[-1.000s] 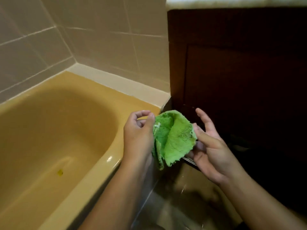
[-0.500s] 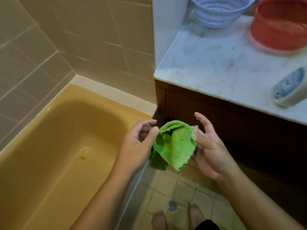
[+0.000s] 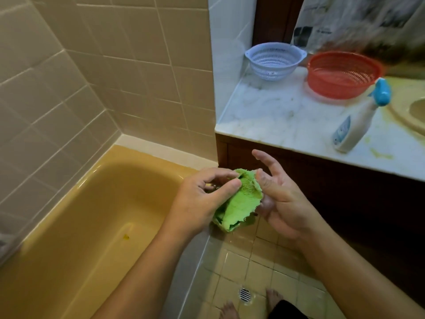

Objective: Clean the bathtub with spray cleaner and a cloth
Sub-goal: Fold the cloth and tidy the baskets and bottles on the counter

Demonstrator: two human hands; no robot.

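A green cloth (image 3: pixel 241 201) hangs folded between my two hands, above the bathtub's near right rim. My left hand (image 3: pixel 202 199) pinches its upper edge between thumb and fingers. My right hand (image 3: pixel 282 201) backs the cloth with its palm, thumb on the top edge and fingers spread straight. The mustard-yellow bathtub (image 3: pixel 76 226) fills the lower left, with a small yellow speck on its floor. A white spray bottle with a blue trigger head (image 3: pixel 358 120) stands on the marble counter at the right.
On the marble counter (image 3: pixel 282 116) stand a pale blue colander (image 3: pixel 273 59) and a red basket (image 3: pixel 342 73); a yellow sink edge shows far right. Dark wooden cabinet below. Beige tiled walls surround the tub. A floor drain (image 3: pixel 245 294) and bare feet sit on the tiled floor.
The view has tilted upward, bringing the counter, baskets and spray bottle into sight. My hands have closed in on the cloth, folding it tighter between them.
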